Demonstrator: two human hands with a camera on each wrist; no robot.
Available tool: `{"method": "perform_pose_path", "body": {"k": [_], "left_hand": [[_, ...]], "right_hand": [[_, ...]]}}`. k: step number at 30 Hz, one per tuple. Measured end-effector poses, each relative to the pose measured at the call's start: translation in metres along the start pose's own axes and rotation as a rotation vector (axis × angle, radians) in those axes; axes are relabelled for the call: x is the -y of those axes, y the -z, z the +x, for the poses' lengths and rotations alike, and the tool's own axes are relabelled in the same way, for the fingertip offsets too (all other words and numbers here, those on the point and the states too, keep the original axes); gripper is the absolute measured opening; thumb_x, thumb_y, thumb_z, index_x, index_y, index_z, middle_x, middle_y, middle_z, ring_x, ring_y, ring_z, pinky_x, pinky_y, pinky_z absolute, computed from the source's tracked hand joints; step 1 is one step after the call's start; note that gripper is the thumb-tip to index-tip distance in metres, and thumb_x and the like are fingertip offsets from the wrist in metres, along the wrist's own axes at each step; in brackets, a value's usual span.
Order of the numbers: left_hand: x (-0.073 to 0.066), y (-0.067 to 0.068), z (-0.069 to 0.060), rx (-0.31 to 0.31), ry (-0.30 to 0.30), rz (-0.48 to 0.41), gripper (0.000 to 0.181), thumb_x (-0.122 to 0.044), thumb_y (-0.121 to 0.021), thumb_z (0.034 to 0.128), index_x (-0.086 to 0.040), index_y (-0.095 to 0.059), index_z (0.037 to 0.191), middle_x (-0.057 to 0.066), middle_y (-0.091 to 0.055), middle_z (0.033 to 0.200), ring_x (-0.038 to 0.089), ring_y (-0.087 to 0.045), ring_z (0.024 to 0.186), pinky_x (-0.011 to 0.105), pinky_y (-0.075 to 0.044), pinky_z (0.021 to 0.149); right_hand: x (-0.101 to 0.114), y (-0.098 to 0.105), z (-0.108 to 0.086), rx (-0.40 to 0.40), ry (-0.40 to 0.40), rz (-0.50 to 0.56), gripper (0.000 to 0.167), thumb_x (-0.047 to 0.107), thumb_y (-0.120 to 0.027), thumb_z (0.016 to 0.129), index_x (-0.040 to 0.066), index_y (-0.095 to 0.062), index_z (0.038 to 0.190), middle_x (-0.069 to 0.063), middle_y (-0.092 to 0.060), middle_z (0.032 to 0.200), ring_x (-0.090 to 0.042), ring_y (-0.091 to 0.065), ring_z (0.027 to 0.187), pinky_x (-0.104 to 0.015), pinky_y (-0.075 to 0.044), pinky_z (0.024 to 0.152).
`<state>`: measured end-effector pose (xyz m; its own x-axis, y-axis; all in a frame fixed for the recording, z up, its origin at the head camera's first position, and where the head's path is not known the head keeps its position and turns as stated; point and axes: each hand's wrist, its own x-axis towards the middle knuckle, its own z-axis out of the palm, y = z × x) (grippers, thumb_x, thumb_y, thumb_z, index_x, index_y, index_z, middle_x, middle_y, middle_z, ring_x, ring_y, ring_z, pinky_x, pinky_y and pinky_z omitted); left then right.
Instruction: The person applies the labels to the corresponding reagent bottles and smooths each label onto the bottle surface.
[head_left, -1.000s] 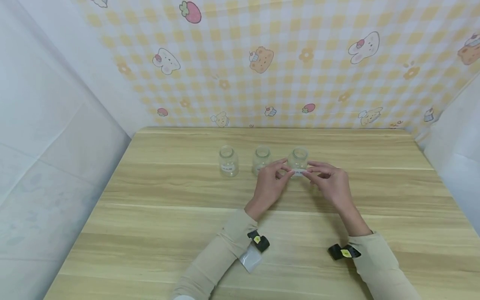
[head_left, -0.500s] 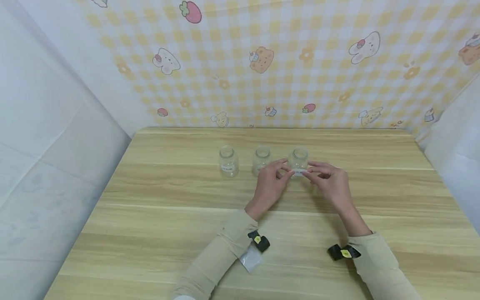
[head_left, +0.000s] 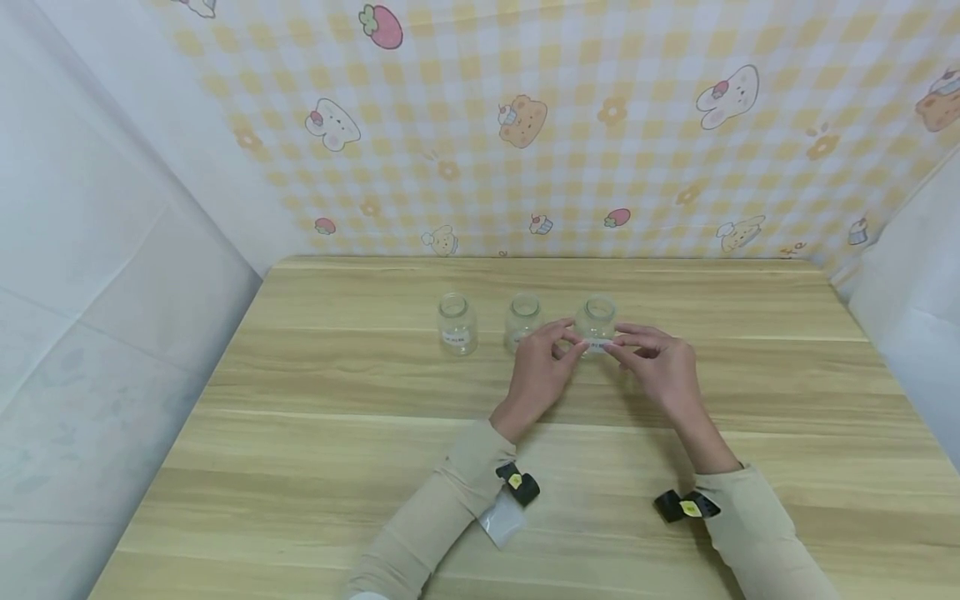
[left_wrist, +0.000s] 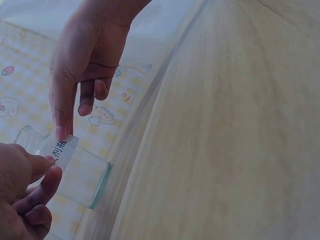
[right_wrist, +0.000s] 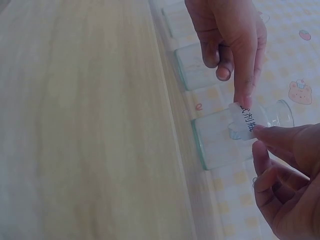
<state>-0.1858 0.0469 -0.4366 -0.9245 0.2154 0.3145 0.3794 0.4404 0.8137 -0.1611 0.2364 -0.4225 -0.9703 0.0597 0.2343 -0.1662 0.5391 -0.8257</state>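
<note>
A clear glass jar [head_left: 599,313] stands upright at the right end of a row on the wooden table. Across its front lies a white paper label [right_wrist: 244,121] with black handwritten characters. My left hand [head_left: 542,364] has its thumb on the label's left end, and my right hand [head_left: 663,367] has its thumb on the right end. Fingers of both hands sit beside the jar, pinching the label's ends against or near the glass. Whether the whole label touches the glass, I cannot tell. In the left wrist view, the thumbs partly cover the label [left_wrist: 64,150].
Two more clear jars stand to the left: a middle jar [head_left: 523,310], partly behind my left hand, and a left jar [head_left: 457,323] bearing a white label. A small pale packet [head_left: 502,518] lies by the left forearm. A yellow checked cloth [head_left: 570,158] hangs behind the table [head_left: 315,467].
</note>
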Motion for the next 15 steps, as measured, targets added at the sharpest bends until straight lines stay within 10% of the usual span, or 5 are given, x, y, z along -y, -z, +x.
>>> {"method": "perform_pose_path", "body": {"k": [15], "left_hand": [[-0.0002, -0.0011, 0.0010, -0.014, 0.005, 0.013, 0.012, -0.019, -0.075, 0.0970, -0.007, -0.078, 0.099, 0.008, -0.070, 0.133, 0.004, -0.068, 0.070, 0.018, -0.053, 0.070]], "right_hand": [[0.0000, -0.0004, 0.0018, -0.015, -0.025, -0.012, 0.019, 0.017, -0.081, 0.092, -0.002, -0.081, 0.096, -0.015, -0.074, 0.122, 0.004, -0.067, 0.070, -0.015, -0.049, 0.056]]}}
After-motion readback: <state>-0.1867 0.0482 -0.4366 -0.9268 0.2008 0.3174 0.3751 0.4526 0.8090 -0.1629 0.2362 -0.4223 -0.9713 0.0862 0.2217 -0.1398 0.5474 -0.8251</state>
